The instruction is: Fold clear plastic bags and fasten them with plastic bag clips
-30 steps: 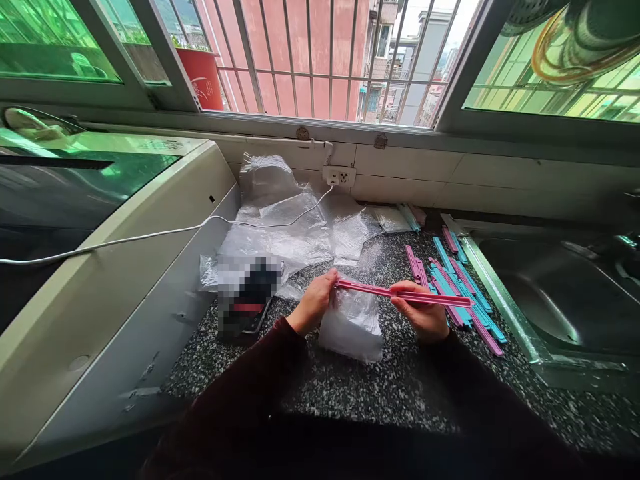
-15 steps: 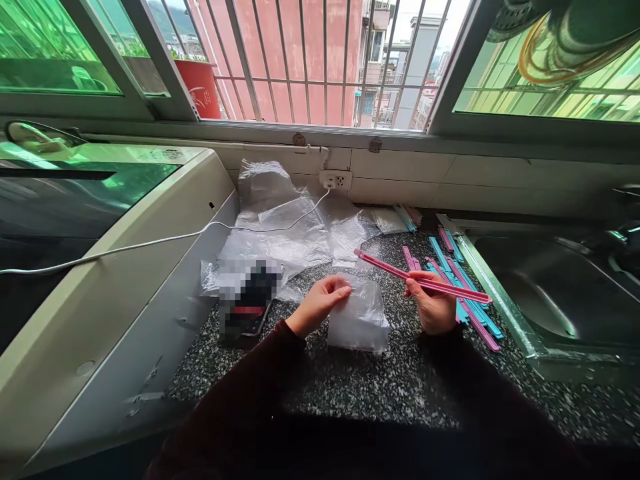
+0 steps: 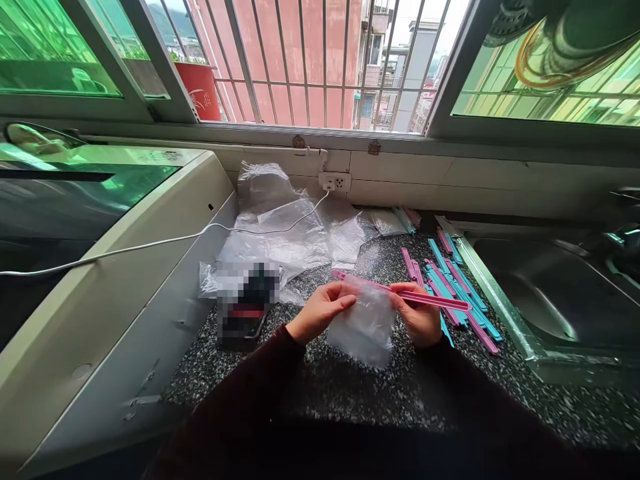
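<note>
My left hand (image 3: pixel 323 311) is closed, thumb and fingers pinching the upper left of a clear plastic bag (image 3: pixel 363 333). My right hand (image 3: pixel 419 319) is closed around a long pink sealing clip (image 3: pixel 440 301), a narrow plastic strip; whether it is one strip or more, I cannot tell. The clip slants across the bag's top edge, its left part showing through or just above the film. My right fingertips are at the bag's upper right corner. Just right of that hand lies a loose pile of pink and blue clips (image 3: pixel 463 297) on the speckled counter (image 3: pixel 380 403).
A heap of clear plastic bags (image 3: pixel 295 233) lies toward the wall, with a blurred-out phone (image 3: pixel 247 303) before it. A white cable (image 3: pixel 200 231) runs from the wall socket (image 3: pixel 340 182) over a cream-coloured appliance (image 3: pixel 150 247). A steel sink (image 3: pixel 530 287) is on the right.
My right hand has moved left with the pink clip, bringing it from beside the bag to its top edge. The bag has lifted and tilted slightly; my left hand keeps its pinch.
</note>
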Demonstrator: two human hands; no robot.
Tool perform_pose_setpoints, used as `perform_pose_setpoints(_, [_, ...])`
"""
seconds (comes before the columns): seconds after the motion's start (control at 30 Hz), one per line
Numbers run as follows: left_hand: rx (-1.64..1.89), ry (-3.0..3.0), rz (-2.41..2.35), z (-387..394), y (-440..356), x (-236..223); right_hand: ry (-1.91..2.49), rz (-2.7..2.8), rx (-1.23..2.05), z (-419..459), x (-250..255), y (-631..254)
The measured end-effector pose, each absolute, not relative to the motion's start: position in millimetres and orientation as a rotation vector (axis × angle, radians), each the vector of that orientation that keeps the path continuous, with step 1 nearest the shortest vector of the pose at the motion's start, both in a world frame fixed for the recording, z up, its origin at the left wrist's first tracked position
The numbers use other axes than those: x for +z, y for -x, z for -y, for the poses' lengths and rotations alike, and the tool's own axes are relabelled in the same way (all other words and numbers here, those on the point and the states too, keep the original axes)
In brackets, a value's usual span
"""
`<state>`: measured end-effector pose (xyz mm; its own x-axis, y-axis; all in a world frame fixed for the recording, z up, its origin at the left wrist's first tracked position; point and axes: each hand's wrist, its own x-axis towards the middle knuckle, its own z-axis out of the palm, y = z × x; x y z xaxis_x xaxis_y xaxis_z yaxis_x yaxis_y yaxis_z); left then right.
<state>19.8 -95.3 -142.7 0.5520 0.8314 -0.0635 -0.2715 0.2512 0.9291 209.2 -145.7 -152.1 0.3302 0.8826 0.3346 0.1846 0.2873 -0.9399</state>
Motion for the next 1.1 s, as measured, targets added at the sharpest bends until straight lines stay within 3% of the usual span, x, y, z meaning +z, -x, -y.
perform_pose_setpoints(0.4, [0.895,-0.803,-0.672,93,-27,-141,1.259,1.262,0.618,151,-152,-207])
perform_pose_setpoints(0.9, [0.883,-0.884,-0.72,90,-23,-148,1.237,1.32,0.669,149,-155,-210])
perform_pose_setpoints(1.1, [0.91,-0.775,-0.719,91,-23,-142,1.127,1.128,0.904,148,-155,-208])
